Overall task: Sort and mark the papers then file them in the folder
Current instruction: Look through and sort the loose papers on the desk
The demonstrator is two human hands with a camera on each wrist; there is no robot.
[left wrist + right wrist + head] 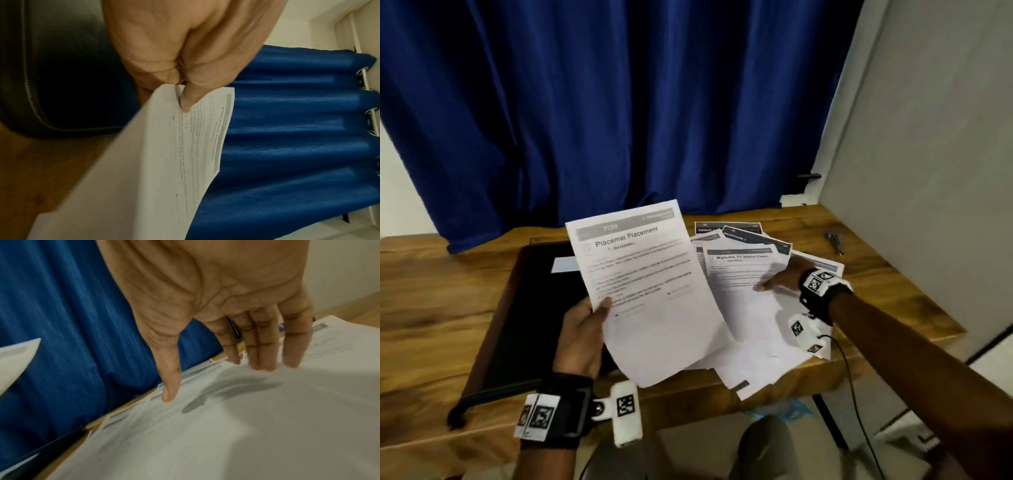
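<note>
My left hand (585, 325) pinches the left edge of a printed sheet headed "Placemat Placement" (643, 281), thumb on top, and holds it tilted above the table; the same sheet (185, 154) and the left hand (180, 91) fill the left wrist view. A black folder (530, 308) lies open under and left of that sheet. My right hand (780, 277) is flat, fingers straight, over a spread pile of papers (756, 329) whose top sheet reads "Wipe the TV Stand Clean". In the right wrist view the fingertips (261, 366) touch the pile of papers (246, 426).
The wooden table (431, 308) backs onto a blue curtain (619, 102); a pale wall (928, 171) closes the right side. Pens (835, 241) lie at the table's far right. A cable (856, 394) hangs off the near edge.
</note>
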